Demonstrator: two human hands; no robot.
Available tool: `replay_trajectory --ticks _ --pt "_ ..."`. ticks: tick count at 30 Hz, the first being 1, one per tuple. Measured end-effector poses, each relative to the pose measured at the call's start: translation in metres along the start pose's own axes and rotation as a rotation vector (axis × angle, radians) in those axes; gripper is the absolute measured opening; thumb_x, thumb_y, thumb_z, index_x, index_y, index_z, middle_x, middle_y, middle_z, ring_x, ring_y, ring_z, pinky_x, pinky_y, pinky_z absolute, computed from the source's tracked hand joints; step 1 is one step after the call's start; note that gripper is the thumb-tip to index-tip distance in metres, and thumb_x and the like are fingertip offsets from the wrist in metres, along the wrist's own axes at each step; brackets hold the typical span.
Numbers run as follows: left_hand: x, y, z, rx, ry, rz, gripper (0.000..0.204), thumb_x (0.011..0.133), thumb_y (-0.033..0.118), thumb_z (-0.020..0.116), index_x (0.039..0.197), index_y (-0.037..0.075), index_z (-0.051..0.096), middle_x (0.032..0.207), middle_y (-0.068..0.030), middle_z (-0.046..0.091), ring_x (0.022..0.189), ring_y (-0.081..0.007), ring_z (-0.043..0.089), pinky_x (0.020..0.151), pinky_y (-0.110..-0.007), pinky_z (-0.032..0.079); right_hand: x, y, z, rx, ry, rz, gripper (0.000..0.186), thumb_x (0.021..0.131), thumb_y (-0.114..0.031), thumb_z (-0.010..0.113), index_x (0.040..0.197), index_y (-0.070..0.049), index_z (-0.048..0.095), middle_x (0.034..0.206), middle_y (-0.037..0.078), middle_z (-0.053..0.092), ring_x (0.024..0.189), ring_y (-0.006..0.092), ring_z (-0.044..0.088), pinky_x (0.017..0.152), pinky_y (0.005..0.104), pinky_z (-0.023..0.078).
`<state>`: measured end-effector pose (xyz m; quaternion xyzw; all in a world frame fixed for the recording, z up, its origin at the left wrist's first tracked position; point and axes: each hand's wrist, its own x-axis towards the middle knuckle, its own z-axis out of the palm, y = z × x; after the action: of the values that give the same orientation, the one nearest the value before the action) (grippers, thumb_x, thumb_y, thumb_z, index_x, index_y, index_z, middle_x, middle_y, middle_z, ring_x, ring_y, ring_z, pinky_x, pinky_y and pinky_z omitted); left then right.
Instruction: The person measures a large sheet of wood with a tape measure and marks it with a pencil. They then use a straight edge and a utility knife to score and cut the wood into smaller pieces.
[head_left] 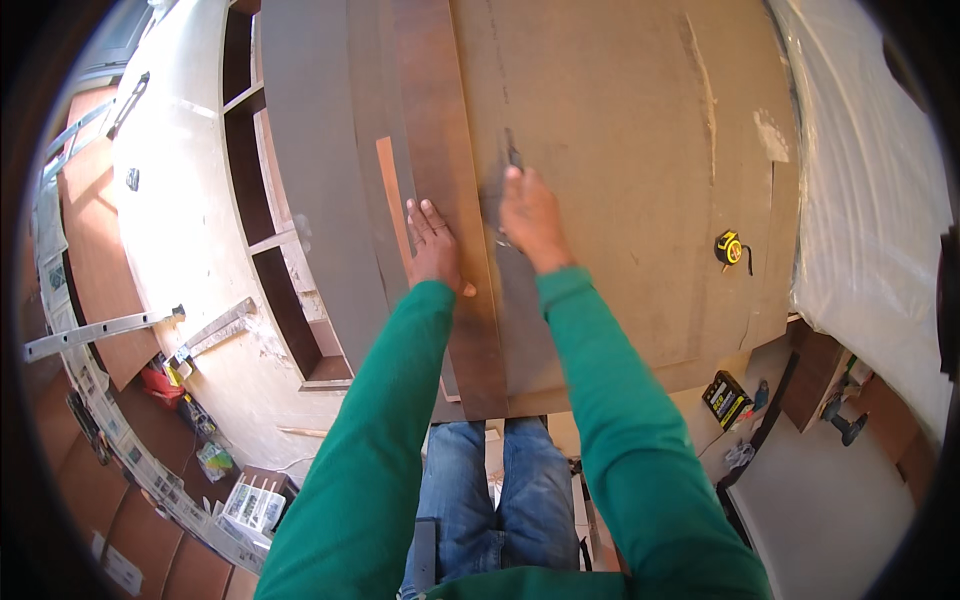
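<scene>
A long reddish-brown wood strip [437, 100] lies lengthwise on a large grey-brown board [620, 200]. My left hand [433, 250] rests flat on this strip, fingers stretched out and spread. Just right of the strip, my right hand [535, 218] is closed around a slim dark tool [513, 150]. Its far end points away from me over the board; motion blur hides its exact kind. A thin, lighter orange-brown strip [391, 185] lies left of the long one, close to my left fingers.
A yellow and black tape measure [732, 248] lies on the board at right. Left stands a pale frame with dark openings [275, 290]. A metal ladder-like rail [100, 332] lies farther left. Plastic sheeting [850, 170] covers the right side; a black and yellow box [727, 400] sits below.
</scene>
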<state>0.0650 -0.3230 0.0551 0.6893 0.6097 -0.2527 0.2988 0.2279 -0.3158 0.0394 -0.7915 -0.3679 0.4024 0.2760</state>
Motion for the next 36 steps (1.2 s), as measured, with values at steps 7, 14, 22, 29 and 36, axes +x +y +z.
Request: replay_trajectory --ticks 7,14,22,29,36 --pt "-0.007 -0.001 -0.012 -0.098 -0.040 -0.018 0.162 0.051 0.022 0.104 0.159 -0.007 -0.014 0.169 -0.0284 -0.013 0.157 -0.0441 0.013 0.122 -0.043 0.039 0.037 -0.064 0.031 -0.172 -0.095 0.006 0.044 0.108 -0.032 0.043 0.104 0.010 0.057 0.096 0.039 0.068 0.091 0.0550 0.067 0.084 0.0577 0.055" --pt "-0.008 -0.004 -0.012 -0.155 -0.019 -0.009 0.161 0.050 0.018 0.103 0.160 -0.006 -0.012 0.170 -0.0271 -0.012 0.157 -0.0429 0.013 0.119 -0.044 0.043 0.041 -0.062 0.042 -0.216 -0.088 -0.023 0.044 0.107 -0.031 0.045 0.102 0.011 0.057 0.093 0.038 0.068 0.090 0.0539 0.068 0.083 0.0567 0.055" --pt "-0.011 -0.003 -0.014 -0.117 -0.027 -0.011 0.159 0.050 0.019 0.103 0.160 -0.006 -0.009 0.169 -0.0287 -0.009 0.157 -0.0433 0.017 0.116 -0.045 0.046 0.039 -0.059 0.031 -0.385 -0.206 -0.189 0.036 0.102 -0.023 0.052 0.092 0.004 0.072 0.099 0.027 0.072 0.090 0.0487 0.069 0.081 0.0540 0.056" --pt "-0.006 -0.004 -0.008 -0.069 0.006 0.013 0.160 0.051 0.021 0.104 0.159 -0.009 -0.011 0.168 -0.0316 -0.009 0.156 -0.0454 0.016 0.119 -0.044 0.043 0.031 -0.060 0.029 -0.563 -0.349 -0.134 0.035 0.101 -0.023 0.054 0.099 0.003 0.075 0.106 0.026 0.072 0.098 0.0450 0.070 0.086 0.0508 0.057" --pt "-0.007 -0.002 -0.006 -0.034 0.042 0.016 0.156 0.055 0.024 0.103 0.159 -0.010 -0.008 0.169 -0.0319 -0.004 0.157 -0.0431 0.017 0.115 -0.044 0.048 -0.041 -0.031 0.032 -0.304 -0.234 0.136 0.037 0.104 -0.027 0.054 0.107 0.007 0.067 0.109 0.031 0.070 0.103 0.0472 0.068 0.088 0.0537 0.056"
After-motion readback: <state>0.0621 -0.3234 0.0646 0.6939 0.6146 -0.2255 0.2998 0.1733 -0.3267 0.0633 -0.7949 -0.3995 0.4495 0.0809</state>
